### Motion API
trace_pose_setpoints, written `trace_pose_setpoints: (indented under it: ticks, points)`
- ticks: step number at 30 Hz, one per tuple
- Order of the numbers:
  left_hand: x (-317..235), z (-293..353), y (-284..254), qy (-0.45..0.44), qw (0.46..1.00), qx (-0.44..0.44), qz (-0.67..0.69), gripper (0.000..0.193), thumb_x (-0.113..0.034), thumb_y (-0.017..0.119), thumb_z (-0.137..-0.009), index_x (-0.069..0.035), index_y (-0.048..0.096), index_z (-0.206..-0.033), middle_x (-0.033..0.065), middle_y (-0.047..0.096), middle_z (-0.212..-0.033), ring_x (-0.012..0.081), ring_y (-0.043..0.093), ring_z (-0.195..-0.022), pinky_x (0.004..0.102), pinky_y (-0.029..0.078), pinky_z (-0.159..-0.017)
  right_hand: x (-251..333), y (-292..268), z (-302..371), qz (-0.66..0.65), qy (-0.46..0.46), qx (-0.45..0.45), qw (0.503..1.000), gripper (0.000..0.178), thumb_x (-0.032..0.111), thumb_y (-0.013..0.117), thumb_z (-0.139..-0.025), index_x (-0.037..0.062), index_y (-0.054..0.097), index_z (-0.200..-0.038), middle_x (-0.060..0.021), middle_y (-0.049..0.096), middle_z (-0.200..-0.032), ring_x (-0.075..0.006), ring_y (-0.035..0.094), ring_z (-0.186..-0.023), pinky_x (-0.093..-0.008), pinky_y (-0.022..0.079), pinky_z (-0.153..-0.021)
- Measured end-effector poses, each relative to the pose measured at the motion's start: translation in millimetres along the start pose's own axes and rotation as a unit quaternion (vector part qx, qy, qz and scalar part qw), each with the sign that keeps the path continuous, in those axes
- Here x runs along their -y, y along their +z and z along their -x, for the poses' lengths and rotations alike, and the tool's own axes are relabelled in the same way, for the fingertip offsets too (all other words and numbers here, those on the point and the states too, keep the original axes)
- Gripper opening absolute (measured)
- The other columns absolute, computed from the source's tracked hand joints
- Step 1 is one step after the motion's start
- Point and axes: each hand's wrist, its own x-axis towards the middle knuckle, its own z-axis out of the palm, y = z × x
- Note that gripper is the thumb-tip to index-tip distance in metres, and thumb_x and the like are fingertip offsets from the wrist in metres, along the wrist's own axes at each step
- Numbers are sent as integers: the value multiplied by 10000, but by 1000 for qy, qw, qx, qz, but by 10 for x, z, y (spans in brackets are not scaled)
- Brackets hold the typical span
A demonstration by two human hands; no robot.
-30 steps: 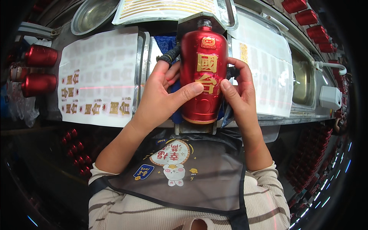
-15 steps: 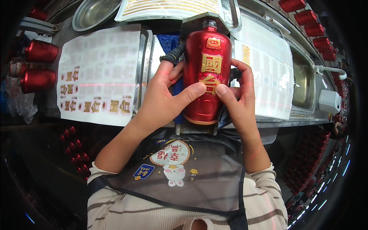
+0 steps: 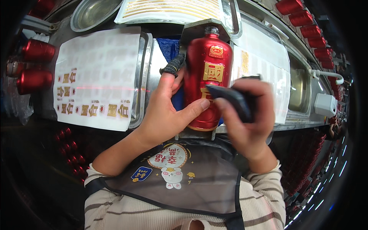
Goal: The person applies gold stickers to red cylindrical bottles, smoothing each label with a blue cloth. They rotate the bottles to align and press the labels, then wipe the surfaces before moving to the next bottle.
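A red metallic bottle [image 3: 196, 78] with gold raised lettering lies face up, its clear neck pointing away from me. My left hand [image 3: 163, 97] grips its left side, thumb pressed on the front by the lower gold character and index finger covered in black wrap. At the bottle's right side, my right hand [image 3: 253, 119] is blurred by motion, its fingers curled round a dark bluish-black piece [image 3: 235, 101]. The piece's pointed end reaches the lower gold character and partly covers it. I cannot make out exactly what the piece is.
A grey holder [image 3: 191, 30] stands behind the bottle's neck. Left lies a white sheet [image 3: 88, 92] with gold-and-red decals; right are pale sheets [image 3: 281, 99] beside a metal sink [image 3: 299, 84]. A metal bowl [image 3: 94, 15], a white tray of gold strips [image 3: 168, 11] and red bottles [image 3: 38, 51] surround these.
My right hand has left the bottle's side, moved right and toward me, and now holds the dark piece against the front. My left thumb has slid slightly lower.
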Motion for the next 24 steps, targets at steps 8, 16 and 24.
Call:
trace_pose_setpoints:
  ticks: [8, 16, 24]
  points:
    - [27, -9, 19, 26, 1000, 4, -16, 579, -165, 803, -859, 80, 412, -1208, 250, 535, -1369, 267, 521, -1306, 384, 388, -1106, -330, -201, -684, 74, -143, -50, 986, 184, -7, 777, -786, 17, 667, -932, -98, 695, -865, -166, 677, -751, -267, 540, -672]
    - [-61, -84, -128, 165, 961, 29, -219, 710, -352, 754, -881, -28, 475, -1447, 339, 446, -1448, 406, 510, -1304, 463, 370, -1100, -288, -182, -329, 8, -60, 3, 998, 202, 6, 778, -817, 3, 643, -967, -53, 672, -840, -107, 635, -756, -224, 510, -675]
    - [-298, -427, -279, 316, 798, 78, -507, 453, -551, 643, -898, -152, 765, -1074, 363, 328, -1520, 525, 429, -1332, 605, 270, -1125, -464, -291, -108, -41, 50, -61, 996, 244, 49, 770, -871, 0, 610, -1048, -33, 660, -943, -76, 618, -833, -207, 506, -745]
